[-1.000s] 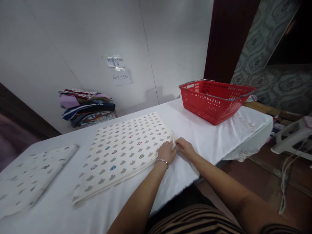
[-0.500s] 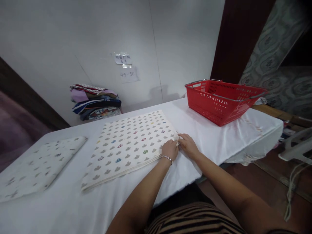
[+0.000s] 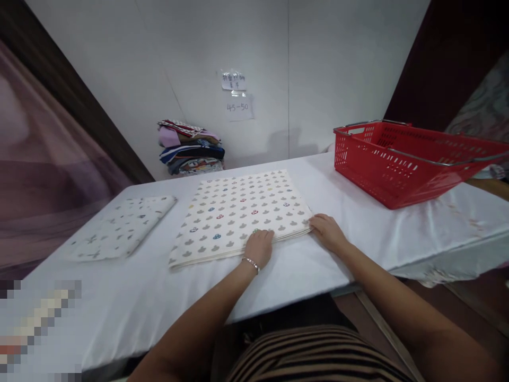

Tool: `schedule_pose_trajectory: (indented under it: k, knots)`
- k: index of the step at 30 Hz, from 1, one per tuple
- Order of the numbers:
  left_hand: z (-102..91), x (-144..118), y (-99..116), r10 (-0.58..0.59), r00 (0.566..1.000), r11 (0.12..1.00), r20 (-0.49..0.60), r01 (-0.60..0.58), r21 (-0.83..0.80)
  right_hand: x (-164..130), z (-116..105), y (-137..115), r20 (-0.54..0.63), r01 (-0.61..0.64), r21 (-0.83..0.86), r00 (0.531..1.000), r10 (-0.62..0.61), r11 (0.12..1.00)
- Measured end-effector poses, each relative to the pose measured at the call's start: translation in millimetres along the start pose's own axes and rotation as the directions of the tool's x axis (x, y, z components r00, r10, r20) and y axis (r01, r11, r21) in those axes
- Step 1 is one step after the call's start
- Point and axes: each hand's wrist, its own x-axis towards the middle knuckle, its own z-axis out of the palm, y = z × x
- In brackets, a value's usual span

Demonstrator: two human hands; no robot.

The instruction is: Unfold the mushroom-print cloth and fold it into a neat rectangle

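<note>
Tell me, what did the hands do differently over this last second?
The left hand slid left along the patterned folded cloth's near edge, away from the corner. The right hand stayed at that corner. Cloth, red basket and smaller folded cloth lie as before.

Open white table (image 3: 302,270) along the near edge, from 7 through 5 o'clock of the folded patterned cloth (image 3: 242,212). At 9 o'clock, a smaller folded cloth (image 3: 123,228), a clear strip between. At 2 o'clock, well apart, a red basket (image 3: 401,164) blocking that corner. At 11 o'clock, a stack of fabrics (image 3: 191,148) against the wall.
</note>
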Motion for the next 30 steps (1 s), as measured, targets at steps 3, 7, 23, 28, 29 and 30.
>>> schedule_pose_trajectory:
  k: [3,7,23,28,29,30]
  knots:
    - [1.0,-6.2,-6.4,0.011,1.000,1.000,0.006,-0.011,0.012,5.9,-7.7,-2.1,0.055,0.090,-0.029,0.995,-0.088,0.996]
    - [2.6,-4.0,-5.6,0.018,1.000,1.000,0.023,-0.018,0.012,11.6,-17.3,-4.3,0.134,0.203,-0.011,0.971,-0.200,0.979]
    - [-0.8,7.8,18.8,0.176,0.976,0.983,-0.131,-0.182,-0.031,7.8,2.5,10.0,0.076,0.056,0.098,0.995,-0.063,0.994]
    - [2.5,15.8,23.2,0.125,0.988,0.992,-0.091,-0.127,-0.016,8.0,0.8,8.7,0.087,0.037,0.112,0.995,-0.047,0.993]
    - [3.4,16.3,23.2,0.124,0.988,0.992,-0.090,-0.126,-0.011,7.9,1.2,8.7,0.084,0.037,0.112,0.995,-0.046,0.993]
    - [4.4,16.5,23.2,0.128,0.988,0.992,-0.091,-0.129,-0.007,7.7,1.8,8.9,0.081,0.037,0.113,0.996,-0.046,0.993]
